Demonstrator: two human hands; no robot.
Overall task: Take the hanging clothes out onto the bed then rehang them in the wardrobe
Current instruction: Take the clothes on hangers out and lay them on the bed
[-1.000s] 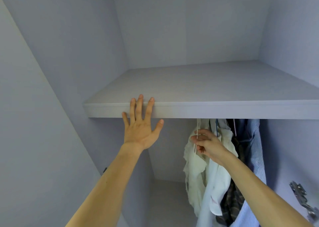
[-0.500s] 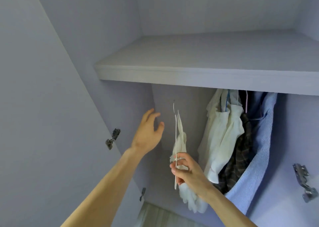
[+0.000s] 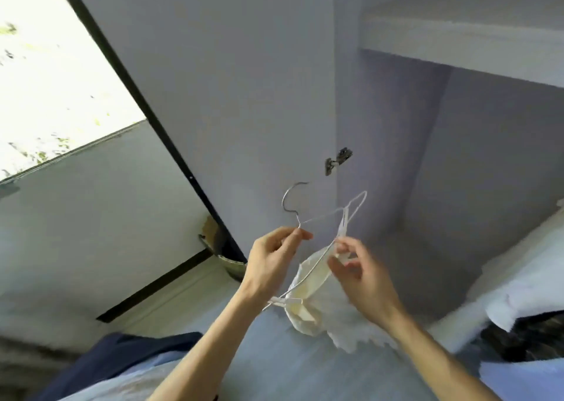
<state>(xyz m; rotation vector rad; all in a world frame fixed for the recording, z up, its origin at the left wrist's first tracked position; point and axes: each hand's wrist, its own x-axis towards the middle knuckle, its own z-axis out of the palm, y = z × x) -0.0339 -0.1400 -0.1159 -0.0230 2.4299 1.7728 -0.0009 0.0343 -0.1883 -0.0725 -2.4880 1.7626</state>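
Note:
A thin white wire hanger [image 3: 323, 214] with a metal hook is out of the wardrobe, tilted in front of me. A small cream garment [image 3: 308, 290] with thin straps hangs from it. My left hand [image 3: 271, 263] pinches the hanger's neck just below the hook. My right hand [image 3: 363, 275] pinches the garment's strap and the hanger wire beside it. More hanging clothes [image 3: 525, 281], white and dark plaid, show at the right edge inside the wardrobe.
The open wardrobe door [image 3: 213, 80] stands behind the hanger, with a hinge [image 3: 337, 164] on it. A wardrobe shelf [image 3: 457, 43] crosses the upper right. A bright window [image 3: 45, 74] is at the upper left. Dark blue fabric [image 3: 122, 358] lies low at the left.
The view swung left and down, away from the wardrobe interior. The hanger with the cream garment came out of the wardrobe. My left hand, free before, now pinches the hanger's neck.

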